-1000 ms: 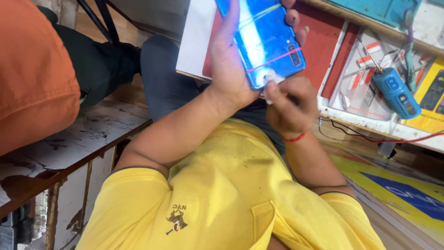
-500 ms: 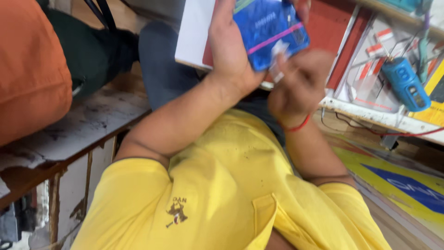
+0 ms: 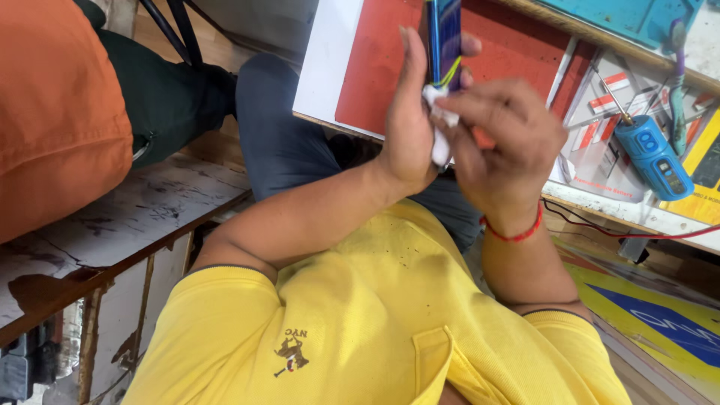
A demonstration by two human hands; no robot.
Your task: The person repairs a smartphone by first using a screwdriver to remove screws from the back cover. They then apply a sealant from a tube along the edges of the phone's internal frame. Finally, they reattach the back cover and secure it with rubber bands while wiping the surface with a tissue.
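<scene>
Okay, head view: left hand (image 3: 409, 127) grips a blue phone (image 3: 444, 37) edge-on, upright, fingers wrapped around it above the red-and-white board (image 3: 375, 67). Right hand (image 3: 502, 142) pinches a white wipe (image 3: 439, 124) against the phone's lower edge. Blue handheld tool (image 3: 652, 154) lies well apart on the shelf at right.
</scene>
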